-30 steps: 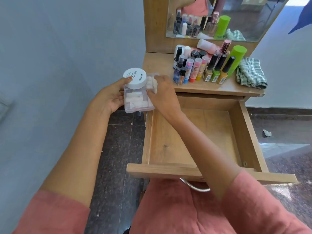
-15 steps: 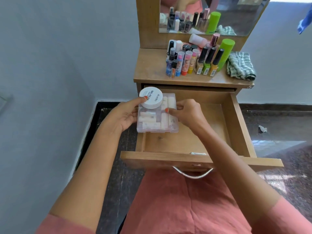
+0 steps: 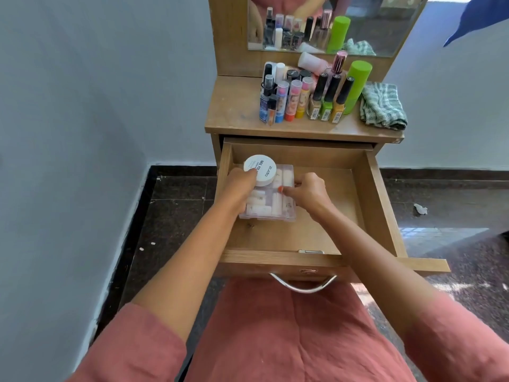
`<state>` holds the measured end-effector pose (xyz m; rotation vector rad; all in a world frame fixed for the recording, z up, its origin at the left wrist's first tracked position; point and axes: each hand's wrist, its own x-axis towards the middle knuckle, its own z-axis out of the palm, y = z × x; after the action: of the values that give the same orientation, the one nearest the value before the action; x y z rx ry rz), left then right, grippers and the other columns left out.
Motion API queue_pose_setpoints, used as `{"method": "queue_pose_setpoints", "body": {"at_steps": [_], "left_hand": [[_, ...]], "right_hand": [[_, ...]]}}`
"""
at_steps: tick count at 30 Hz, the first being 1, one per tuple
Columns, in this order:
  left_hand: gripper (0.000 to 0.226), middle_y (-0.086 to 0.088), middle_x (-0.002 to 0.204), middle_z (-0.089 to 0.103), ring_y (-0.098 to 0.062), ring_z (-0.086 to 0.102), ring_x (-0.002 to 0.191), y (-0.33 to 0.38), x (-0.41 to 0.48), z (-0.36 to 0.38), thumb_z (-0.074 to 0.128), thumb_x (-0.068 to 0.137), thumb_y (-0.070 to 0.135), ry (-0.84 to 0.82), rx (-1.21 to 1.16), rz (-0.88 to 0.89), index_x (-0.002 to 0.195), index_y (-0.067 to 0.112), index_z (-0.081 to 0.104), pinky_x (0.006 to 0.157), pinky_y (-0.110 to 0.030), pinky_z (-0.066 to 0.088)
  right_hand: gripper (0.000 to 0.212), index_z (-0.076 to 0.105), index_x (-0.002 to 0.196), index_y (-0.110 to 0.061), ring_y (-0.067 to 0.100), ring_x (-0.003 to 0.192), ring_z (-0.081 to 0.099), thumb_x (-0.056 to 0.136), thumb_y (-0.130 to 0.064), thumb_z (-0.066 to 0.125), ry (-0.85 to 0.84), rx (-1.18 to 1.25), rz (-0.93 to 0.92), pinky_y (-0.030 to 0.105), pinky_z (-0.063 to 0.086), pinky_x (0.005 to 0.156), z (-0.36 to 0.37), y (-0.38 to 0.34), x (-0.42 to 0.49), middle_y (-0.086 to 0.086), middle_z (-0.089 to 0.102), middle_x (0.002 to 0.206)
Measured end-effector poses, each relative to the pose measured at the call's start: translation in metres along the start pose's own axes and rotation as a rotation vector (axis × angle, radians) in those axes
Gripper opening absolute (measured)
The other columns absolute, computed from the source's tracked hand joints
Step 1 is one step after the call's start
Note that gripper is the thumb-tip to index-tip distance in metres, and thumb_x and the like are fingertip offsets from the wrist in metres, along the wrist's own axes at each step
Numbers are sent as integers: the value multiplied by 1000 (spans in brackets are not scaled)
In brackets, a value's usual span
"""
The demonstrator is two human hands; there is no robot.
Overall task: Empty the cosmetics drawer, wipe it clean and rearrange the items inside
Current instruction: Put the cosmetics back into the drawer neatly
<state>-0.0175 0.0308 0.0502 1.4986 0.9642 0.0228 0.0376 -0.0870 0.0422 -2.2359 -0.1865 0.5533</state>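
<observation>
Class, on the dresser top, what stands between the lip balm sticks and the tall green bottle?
Three black-capped nail polish bottles stand there in a row, seen in the head view.

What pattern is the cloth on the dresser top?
The cloth has green-and-white checks, clearest in the head view.

The person wears a loose garment (image 3: 289, 334) of dusty salmon-pink cloth with a slightly coarse, crinkled weave. It lies over the lap in soft folds, with one long crease down the middle. The left sleeve (image 3: 132, 346) and right sleeve (image 3: 454, 340) are wide, of the same cloth, and end near the elbow in a plain edge. The forearms and both hands are bare. The right hand (image 3: 308, 191) has orange-red polish on its thumbnail (image 3: 280, 189); the nails of the left hand (image 3: 239, 186) are hidden.
</observation>
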Motion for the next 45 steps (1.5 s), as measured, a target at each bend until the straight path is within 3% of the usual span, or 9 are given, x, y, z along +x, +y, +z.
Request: {"method": "queue_pose_setpoints", "body": {"at_steps": [10,17,19,23,27,33,37,40,45], "left_hand": [[41,-16,136,49,-27,53,116,-11,12,13,42,97,21,149,183,123,132,-1,42,74,-23,41],[37,-17,134,51,-26,55,113,-17,19,11,44,96,18,196,256,180,128,-1,47,49,-8,42],[37,-17,135,51,-26,55,114,-19,21,12,45,96,18,202,263,184,128,-1,46,56,-12,42],[37,-16,135,50,-27,55,115,-21,24,13,46,95,17,207,247,178,128,0,46,68,-18,45],[37,-16,134,51,-27,54,116,-21,25,13,45,95,16,208,261,193,128,-1,47,69,-20,44],[39,-15,133,52,-20,56,105,-25,17,5,48,94,17,127,446,248,130,0,45,49,-10,40],[42,-18,131,50,-28,53,113,-33,4,-3,56,89,12,41,766,393,128,-2,47,82,-25,44],[31,-15,123,54,-28,55,108,-42,-1,-5,55,89,9,-52,924,425,119,2,52,81,-30,44],[27,-17,120,51,-30,55,105,-46,-1,-7,50,87,-2,-81,1134,491,114,-1,52,79,-31,43]], "right_hand": [[27,64,101,5,21,85,60,80,-12,69,12,78,38,26,46,69,14,4,17,17,65,108],[12,62,83,-2,16,79,54,78,-9,70,-15,70,47,8,34,41,20,3,24,15,63,99],[11,60,73,-7,17,78,53,78,-8,70,-18,39,41,5,33,36,21,3,26,13,61,94],[21,62,93,2,25,85,60,79,-11,69,-15,7,8,7,34,37,25,4,29,17,61,109],[34,42,57,-11,17,62,49,80,-8,68,-20,-45,-21,4,34,35,26,4,31,8,53,77],[37,39,56,-12,7,52,40,80,-10,68,-93,-132,-58,8,32,35,22,9,31,1,45,63],[33,59,97,-5,19,84,52,72,-19,76,-251,-254,-72,20,41,56,18,13,26,10,59,95],[55,52,120,-7,27,119,43,72,-17,76,-301,-358,-130,29,39,90,16,15,21,14,56,121],[64,45,126,-8,28,121,38,70,-12,76,-296,-429,-175,26,37,95,19,17,18,16,46,127]]}}
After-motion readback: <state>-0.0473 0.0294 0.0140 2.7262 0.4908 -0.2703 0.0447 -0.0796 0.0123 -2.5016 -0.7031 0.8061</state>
